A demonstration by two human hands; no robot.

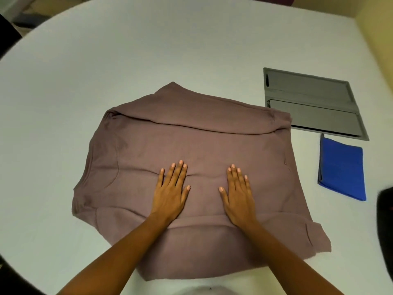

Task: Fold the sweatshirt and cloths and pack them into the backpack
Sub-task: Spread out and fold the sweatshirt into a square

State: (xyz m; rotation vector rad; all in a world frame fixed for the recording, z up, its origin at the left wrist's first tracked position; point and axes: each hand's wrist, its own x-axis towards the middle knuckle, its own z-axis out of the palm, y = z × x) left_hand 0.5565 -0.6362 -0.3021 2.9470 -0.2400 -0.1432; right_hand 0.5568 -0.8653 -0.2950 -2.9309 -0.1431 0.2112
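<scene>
A mauve sweatshirt (191, 133) lies spread across the middle of the white table (127, 50), its far part folded over toward me. My left hand (172, 190) presses flat on the cloth left of centre, fingers straight. My right hand (238, 192) lies flat beside it, a short gap between the two. A folded blue cloth (342, 169) rests on the table to the right of the sweatshirt. At the right edge of the view a dark shape (386, 220) shows, possibly the backpack; I cannot tell.
A grey cable-port hatch (312, 103) is set into the table behind the blue cloth, partly covered by the sweatshirt's corner. A yellow wall (378, 39) runs along the right. Dark chair edges show at far left.
</scene>
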